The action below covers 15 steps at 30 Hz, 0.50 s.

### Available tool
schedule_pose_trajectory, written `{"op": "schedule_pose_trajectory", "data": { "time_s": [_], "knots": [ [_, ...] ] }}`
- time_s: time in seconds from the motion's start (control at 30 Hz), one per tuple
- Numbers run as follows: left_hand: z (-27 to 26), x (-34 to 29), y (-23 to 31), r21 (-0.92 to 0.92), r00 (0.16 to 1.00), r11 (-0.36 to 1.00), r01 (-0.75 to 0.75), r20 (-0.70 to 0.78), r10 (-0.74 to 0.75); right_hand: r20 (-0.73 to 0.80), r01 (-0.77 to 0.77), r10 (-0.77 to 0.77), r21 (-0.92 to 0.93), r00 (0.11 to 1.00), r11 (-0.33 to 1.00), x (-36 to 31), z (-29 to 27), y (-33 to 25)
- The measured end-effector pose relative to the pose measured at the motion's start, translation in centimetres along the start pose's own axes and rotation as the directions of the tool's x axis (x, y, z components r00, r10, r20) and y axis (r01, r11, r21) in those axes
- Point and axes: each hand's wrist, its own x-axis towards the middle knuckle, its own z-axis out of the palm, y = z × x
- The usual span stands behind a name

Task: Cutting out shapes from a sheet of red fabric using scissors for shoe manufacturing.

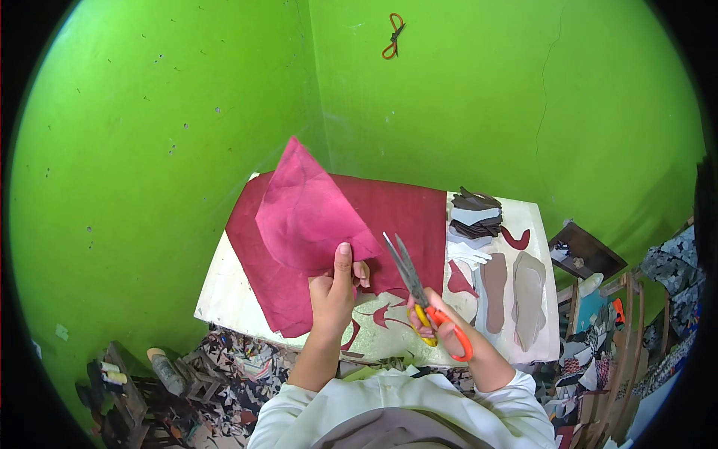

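My left hand grips a pink-red piece of leather-like material by its lower edge, thumb on top, fingers behind. The piece is held up over the table, and a faint curved line crosses it. In my right hand are scissors with orange and yellow handles. Their blades point up and away, slightly parted, just right of the pink-red piece and apart from it. Beneath lies a large dark red sheet, spread over the white table. Thin red offcuts lie between my hands.
On the table's right are a brown sole-shaped piece, pale sole-shaped pieces and a stack of dark strips. Scraps cover the floor. A wooden rack stands right. Orange-handled scissors hang on the green wall.
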Motion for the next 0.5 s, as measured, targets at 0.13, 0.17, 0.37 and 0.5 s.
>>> {"op": "schedule_pose_trajectory", "data": {
  "time_s": [0.13, 0.17, 0.37, 0.5],
  "knots": [
    [1.4, -1.0, 0.4, -0.011, 0.995, 0.999, -0.034, -0.089, 0.032, 0.006, -0.064, 0.066, -0.155, 0.998, 0.986, 0.2, 0.8, -0.2],
    [1.7, -1.2, 0.4, -0.044, 0.994, 0.998, -0.036, -0.101, 0.032, 0.014, -0.029, 0.033, -0.212, 0.999, 0.977, 0.2, 0.7, 0.0],
    [1.9, -1.7, -0.1, 0.014, 0.994, 0.997, -0.073, -0.082, 0.074, -0.085, -0.066, 0.05, -0.206, 0.995, 0.976, 0.4, 1.9, -1.6],
    [1.8, -1.8, 0.3, 0.03, 0.994, 0.996, -0.078, -0.08, 0.08, 0.067, 0.089, -0.069, -0.38, 0.995, 0.921, -0.2, -0.1, -0.7]
  ]
}}
